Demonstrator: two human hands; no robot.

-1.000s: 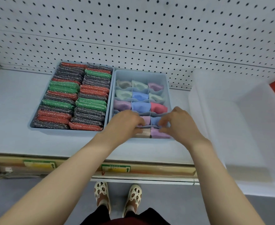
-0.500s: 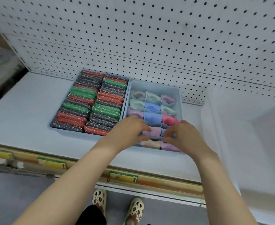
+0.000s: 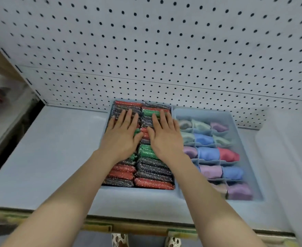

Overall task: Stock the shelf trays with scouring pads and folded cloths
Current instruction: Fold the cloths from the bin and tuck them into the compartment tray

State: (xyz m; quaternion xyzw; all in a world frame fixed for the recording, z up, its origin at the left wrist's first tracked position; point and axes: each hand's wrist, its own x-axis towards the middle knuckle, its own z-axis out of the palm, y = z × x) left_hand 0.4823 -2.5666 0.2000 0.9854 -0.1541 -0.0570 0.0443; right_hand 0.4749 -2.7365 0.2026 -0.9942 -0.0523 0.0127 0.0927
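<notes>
Presently, hands: left hand [image 3: 122,134] and right hand [image 3: 165,135], fingers straight, grasping nothing.
Contact: palms flat on the scouring pads [image 3: 152,175], probably to level the rows.
Pad tray [image 3: 139,190]: left on shelf [image 3: 45,154], packed full.
Cloth tray [image 3: 244,157]: touching its right side; folded cloths [image 3: 209,153] in compartments.

We laid our left hand [image 3: 122,135] and right hand [image 3: 164,135] flat, side by side, palms down, fingers straight, forearms extended forward.
</notes>
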